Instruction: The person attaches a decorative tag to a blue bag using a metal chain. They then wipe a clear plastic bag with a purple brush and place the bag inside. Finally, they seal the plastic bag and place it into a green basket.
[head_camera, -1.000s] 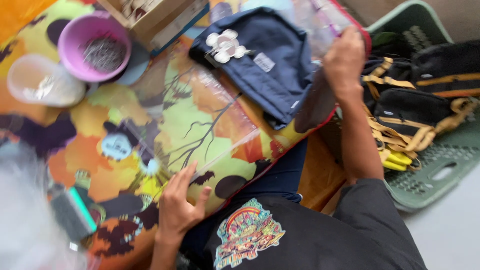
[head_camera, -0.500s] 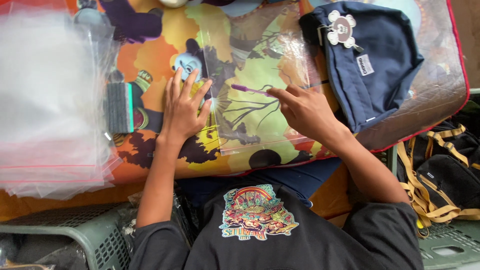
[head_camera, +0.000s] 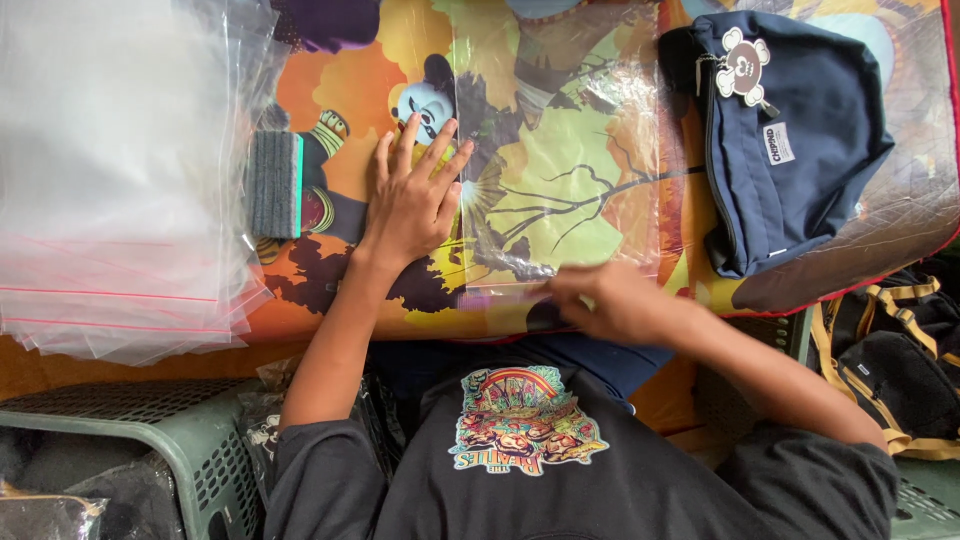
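L hand (head_camera: 410, 205) fingers spread flat on clear bag (head_camera: 560, 170); R hand (head_camera: 610, 300) blurred, fingers' state unclear.

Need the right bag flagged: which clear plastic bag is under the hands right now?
The single clear bag lying flat on the colourful mat, pressed by the left hand and touched by the right hand; the other bags sit stacked at left, untouched.

Two hands (head_camera: 415, 205), one navy bag (head_camera: 790, 150), one clear sleeve (head_camera: 560, 150), one stack of plastic bags (head_camera: 120, 170)
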